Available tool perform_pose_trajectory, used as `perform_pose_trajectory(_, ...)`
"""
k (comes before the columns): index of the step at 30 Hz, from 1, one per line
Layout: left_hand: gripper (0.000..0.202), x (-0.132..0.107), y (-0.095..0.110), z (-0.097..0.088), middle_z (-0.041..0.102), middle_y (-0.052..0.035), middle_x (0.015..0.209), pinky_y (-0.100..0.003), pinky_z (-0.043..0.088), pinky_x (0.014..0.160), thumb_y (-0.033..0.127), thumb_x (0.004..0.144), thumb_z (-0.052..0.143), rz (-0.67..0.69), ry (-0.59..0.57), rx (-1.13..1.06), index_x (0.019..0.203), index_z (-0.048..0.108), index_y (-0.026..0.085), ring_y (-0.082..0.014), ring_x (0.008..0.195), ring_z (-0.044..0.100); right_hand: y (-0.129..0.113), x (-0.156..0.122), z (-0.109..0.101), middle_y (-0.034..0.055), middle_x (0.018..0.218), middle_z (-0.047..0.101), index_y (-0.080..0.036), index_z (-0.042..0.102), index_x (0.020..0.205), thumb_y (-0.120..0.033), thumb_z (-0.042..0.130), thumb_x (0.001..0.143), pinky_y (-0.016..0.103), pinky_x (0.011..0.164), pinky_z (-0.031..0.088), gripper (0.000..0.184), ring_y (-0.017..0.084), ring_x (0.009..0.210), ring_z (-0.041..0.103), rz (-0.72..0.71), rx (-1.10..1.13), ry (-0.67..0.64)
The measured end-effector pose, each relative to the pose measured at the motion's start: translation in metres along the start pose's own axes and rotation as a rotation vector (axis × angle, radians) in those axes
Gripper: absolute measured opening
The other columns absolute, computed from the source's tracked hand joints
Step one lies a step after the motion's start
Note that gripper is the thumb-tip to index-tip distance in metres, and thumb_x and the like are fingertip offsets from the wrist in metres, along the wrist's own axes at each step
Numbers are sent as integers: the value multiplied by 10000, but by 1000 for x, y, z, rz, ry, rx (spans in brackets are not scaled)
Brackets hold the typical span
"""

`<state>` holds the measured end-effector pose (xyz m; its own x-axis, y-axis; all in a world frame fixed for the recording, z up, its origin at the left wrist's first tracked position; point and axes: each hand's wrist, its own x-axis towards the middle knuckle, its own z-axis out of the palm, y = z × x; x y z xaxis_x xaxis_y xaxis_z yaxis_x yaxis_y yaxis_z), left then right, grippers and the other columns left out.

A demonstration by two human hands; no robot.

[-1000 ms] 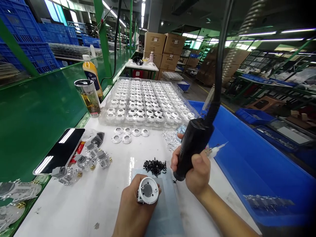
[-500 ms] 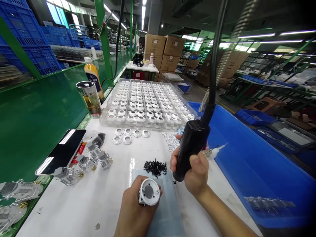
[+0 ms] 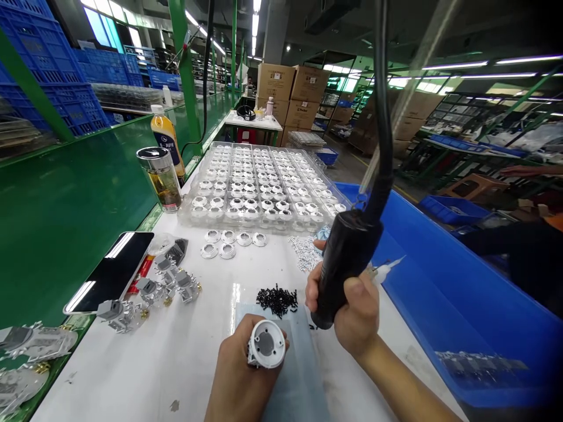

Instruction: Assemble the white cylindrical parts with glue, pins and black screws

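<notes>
My left hand [image 3: 246,369] is wrapped round a white round housing [image 3: 267,344], its open ring face turned up toward me with small holes inside. In my right hand [image 3: 356,310] is a black electric screwdriver [image 3: 347,252], hung from a black cable and a coiled spring; its lower tip is hidden from me. Just beyond the housing lies a pile of black screws [image 3: 277,300] on a bluish mat [image 3: 299,375]. Farther off, white screws [image 3: 304,252] are heaped beside several white rings [image 3: 227,237].
Clear trays of white rings [image 3: 259,181] fill the table's back. At left are gray-and-silver assemblies [image 3: 152,287], a phone [image 3: 109,269], a glass tumbler [image 3: 159,179] and a yellow bottle [image 3: 166,138]. A blue bin [image 3: 440,281] borders the right side. Another person's dark sleeve [image 3: 505,246] shows at far right.
My right hand and the screwdriver have shifted slightly right and down. The spring looks smeared by motion. A person has come into view at far right. My left hand is nearly still.
</notes>
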<state>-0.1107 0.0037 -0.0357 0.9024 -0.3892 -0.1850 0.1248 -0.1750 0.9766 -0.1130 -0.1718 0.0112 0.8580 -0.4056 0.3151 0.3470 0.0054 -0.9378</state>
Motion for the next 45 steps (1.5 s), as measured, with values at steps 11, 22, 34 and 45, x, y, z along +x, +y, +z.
perform_pose_trajectory(11,204,-3,-2,-5,790,-24,862,-294,528,731,449,859,738,16,21,2,856,709,247,-245,814,705,-1,1,8,-13,603,631,-195,566,1303,-771,609,874,322,420,464,720,187,406,513,-50,73,29)
perform_pose_trajectory(22,124,-3,0,-1,825,-16,949,-301,528,716,346,830,763,10,6,-5,921,748,263,-252,850,739,-27,-7,22,-3,617,635,-258,615,1277,-767,655,865,315,416,449,656,198,421,523,0,248,-14)
perform_pose_trajectory(34,83,-9,16,3,747,51,752,-227,474,614,249,852,772,193,119,59,819,696,254,-151,648,653,-41,4,44,-12,600,603,-251,648,1292,-710,613,926,293,394,421,587,177,408,493,17,316,-78)
perform_pose_trajectory(45,308,5,18,9,808,15,829,-329,646,789,223,711,930,88,222,-227,887,677,231,-247,863,807,-73,40,36,-92,557,432,-166,631,1052,-969,89,845,236,428,474,991,92,393,505,-109,189,-182)
